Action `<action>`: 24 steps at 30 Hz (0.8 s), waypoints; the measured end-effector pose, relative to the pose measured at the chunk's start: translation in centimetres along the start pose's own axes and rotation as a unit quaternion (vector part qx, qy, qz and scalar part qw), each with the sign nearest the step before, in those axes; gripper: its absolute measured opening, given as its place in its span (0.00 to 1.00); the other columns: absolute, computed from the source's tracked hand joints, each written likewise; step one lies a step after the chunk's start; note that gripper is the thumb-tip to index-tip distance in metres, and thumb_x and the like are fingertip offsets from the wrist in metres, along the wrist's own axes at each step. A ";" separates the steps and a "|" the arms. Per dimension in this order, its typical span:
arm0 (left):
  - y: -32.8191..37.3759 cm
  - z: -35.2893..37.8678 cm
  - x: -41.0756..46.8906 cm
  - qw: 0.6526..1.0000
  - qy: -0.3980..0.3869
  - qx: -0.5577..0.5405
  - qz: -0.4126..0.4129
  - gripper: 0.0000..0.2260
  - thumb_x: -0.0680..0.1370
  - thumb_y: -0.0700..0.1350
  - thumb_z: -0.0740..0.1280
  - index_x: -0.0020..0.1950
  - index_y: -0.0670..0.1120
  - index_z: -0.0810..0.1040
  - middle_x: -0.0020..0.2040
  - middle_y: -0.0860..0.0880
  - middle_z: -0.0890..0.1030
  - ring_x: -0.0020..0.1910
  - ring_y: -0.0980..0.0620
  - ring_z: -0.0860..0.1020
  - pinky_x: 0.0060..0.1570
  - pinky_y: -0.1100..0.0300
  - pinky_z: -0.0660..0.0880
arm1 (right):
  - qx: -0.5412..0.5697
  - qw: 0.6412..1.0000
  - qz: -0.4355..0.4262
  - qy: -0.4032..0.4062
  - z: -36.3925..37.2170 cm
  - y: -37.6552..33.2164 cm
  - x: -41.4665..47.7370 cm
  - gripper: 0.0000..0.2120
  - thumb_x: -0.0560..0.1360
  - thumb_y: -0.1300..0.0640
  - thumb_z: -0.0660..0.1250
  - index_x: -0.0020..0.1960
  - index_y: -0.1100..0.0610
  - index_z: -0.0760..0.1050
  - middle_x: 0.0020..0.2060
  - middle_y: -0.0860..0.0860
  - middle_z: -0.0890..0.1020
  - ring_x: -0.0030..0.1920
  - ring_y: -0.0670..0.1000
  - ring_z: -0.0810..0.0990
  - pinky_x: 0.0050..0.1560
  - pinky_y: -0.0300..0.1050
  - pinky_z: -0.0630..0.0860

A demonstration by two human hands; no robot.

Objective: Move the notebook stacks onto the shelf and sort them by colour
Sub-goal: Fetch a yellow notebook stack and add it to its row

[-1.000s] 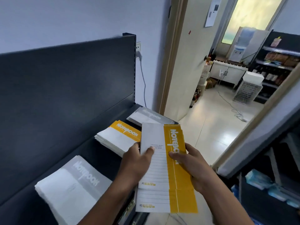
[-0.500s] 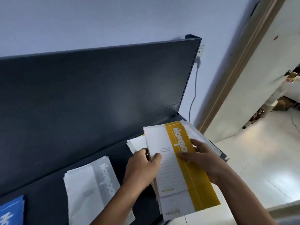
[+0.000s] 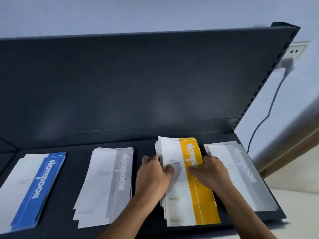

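Several notebook stacks lie in a row on the dark shelf [image 3: 141, 145]. From the left: a blue stack [image 3: 34, 185], a grey stack [image 3: 107, 183], a yellow stack [image 3: 189, 190] and another grey stack [image 3: 241, 175] at the right end. My left hand [image 3: 153, 175] grips the yellow stack's left edge, thumb on its white cover. My right hand [image 3: 208, 171] holds its right edge, thumb pressed on the yellow band. The yellow notebooks I hold rest on the yellow stack lying on the shelf, slightly fanned.
The shelf's dark back panel [image 3: 138, 83] rises behind the stacks. A wall socket with a plug and cable [image 3: 286, 64] sits just right of the shelf post. The shelf's right end [image 3: 276, 213] drops to pale floor.
The yellow notebooks came down from mid-air onto the yellow stack on the shelf. The view swung left, bringing the blue stack into sight. Both hands kept their hold.
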State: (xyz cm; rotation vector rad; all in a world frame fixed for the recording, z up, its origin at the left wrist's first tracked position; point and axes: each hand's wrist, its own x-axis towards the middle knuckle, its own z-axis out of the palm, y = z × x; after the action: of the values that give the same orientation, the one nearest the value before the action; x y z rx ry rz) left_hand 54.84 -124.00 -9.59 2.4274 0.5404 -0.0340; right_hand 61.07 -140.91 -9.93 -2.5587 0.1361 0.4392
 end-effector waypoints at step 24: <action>-3.8 -3.8 -1.9 0.996 0.065 -0.056 0.012 0.16 0.79 0.59 0.66 0.64 0.54 0.76 0.54 0.60 0.79 0.48 0.61 0.79 0.51 0.60 0.79 | 0.064 0.979 -0.187 0.050 0.4 -4.8 -2.8 0.21 0.78 0.48 0.71 0.68 0.53 0.76 0.60 0.50 0.79 0.57 0.50 0.81 0.52 0.42 0.73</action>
State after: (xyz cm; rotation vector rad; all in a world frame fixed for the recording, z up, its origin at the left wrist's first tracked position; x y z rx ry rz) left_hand 51.20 -119.77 -8.53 2.3372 0.5565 0.1611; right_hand 59.21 -136.59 -6.91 -2.4049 -0.2708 0.1518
